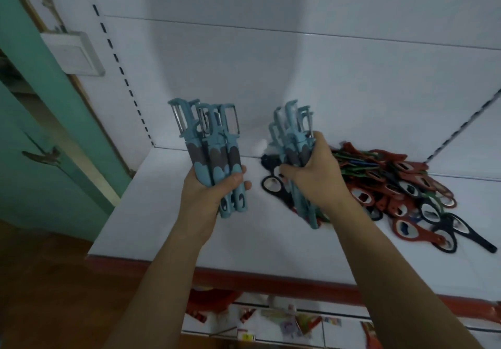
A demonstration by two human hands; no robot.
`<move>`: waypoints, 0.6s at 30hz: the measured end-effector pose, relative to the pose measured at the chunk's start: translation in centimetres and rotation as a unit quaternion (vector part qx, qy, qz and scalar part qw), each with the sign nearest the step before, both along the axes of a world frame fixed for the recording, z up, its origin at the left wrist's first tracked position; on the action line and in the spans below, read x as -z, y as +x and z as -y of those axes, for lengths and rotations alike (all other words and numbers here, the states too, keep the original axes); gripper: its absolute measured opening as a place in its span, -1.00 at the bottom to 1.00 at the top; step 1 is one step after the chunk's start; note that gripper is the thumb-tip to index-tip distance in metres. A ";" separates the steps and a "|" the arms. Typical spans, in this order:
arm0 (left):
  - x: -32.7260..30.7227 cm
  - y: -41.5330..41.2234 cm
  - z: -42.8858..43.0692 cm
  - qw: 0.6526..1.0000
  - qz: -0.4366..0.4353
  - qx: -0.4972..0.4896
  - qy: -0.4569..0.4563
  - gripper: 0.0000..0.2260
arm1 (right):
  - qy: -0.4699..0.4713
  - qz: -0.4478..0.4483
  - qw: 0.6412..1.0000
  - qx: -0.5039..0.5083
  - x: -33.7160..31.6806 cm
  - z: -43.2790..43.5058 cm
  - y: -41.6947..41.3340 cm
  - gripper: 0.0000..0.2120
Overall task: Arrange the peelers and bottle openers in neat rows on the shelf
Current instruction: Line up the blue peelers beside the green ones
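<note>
White shelving filled your view: a pale shelf [168,229] with a red front edge [271,283], closed behind by a white back panel [244,77].

You held the peelers in two bundles above that shelf, none of them laid down yet. The left bundle [208,142] stood almost upright in your left hand [208,194], whose fingers were curled round the lower handles, with the blade heads up and tipped a little toward the back panel. The right bundle [292,137] sat in your right hand [314,175], which was wrapped round its middle. Its heads leaned up and leftward and its handle ends pointed down toward you. I could not tell whether those ends touched anything below.

Both long axes therefore ran steeply upward, not flat along the shelf. The bare stretch of shelf lay under and to the left of your left hand, so that hand was the nearer one for starting a row. I judged you would need to tip the bundle down until the handles lay front to back.

The bottle openers [401,188] lay in a loose heap of red, black and green on the shelf's right side, just beside and partly under your right hand.

Farther out, a green door [40,132] and a switch box [73,53] stood to the left.
</note>
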State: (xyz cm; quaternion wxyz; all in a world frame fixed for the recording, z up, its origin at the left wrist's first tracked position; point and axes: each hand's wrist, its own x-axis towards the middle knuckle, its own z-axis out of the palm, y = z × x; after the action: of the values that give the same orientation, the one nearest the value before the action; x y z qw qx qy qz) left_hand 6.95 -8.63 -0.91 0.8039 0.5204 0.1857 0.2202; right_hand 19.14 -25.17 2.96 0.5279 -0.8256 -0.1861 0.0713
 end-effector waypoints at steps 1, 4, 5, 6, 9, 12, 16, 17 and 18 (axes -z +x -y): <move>-0.2 0.5 1.1 1.000 0.003 0.011 0.010 -0.70 | 0.027 -0.008 1.000 0.013 -0.3 1.4 0.3 -0.54; -0.9 2.1 5.1 0.997 -0.002 0.053 0.057 -0.73 | 0.064 -0.001 0.996 0.056 -0.8 6.8 1.1 -0.56; -1.1 2.8 6.7 0.995 -0.006 0.068 0.079 -0.73 | 0.071 0.007 0.995 0.069 -0.8 8.9 1.3 -0.55; -1.4 3.6 8.4 0.992 -0.011 0.081 0.096 -0.73 | 0.077 0.011 0.994 0.080 -0.9 11.1 1.5 -0.55; -2.1 6.4 14.1 0.983 -0.020 0.118 0.138 -0.67 | 0.087 0.013 0.988 0.125 -0.8 19.0 2.2 -0.52; -2.8 9.8 21.1 0.972 -0.015 0.170 0.159 -0.59 | 0.093 0.010 0.978 0.187 -0.3 27.9 3.1 -0.50; -3.0 14.5 32.0 0.938 -0.005 0.259 0.229 -0.70 | 0.159 -0.042 0.949 0.267 1.0 39.0 3.1 -0.56; -2.9 15.9 34.4 0.924 -0.006 0.284 0.257 -0.71 | 0.185 -0.053 0.938 0.287 1.1 41.5 3.1 -0.58; -2.7 17.4 36.8 0.908 -0.006 0.310 0.281 -0.70 | 0.207 -0.060 0.926 0.309 1.1 43.8 3.1 -0.59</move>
State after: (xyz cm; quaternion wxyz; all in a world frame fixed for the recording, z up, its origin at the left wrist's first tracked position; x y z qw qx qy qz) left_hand 24.36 -45.42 1.80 0.6508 0.7576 -0.0502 0.0001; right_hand 22.25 -68.98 1.82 0.6929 -0.7089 0.0998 -0.0856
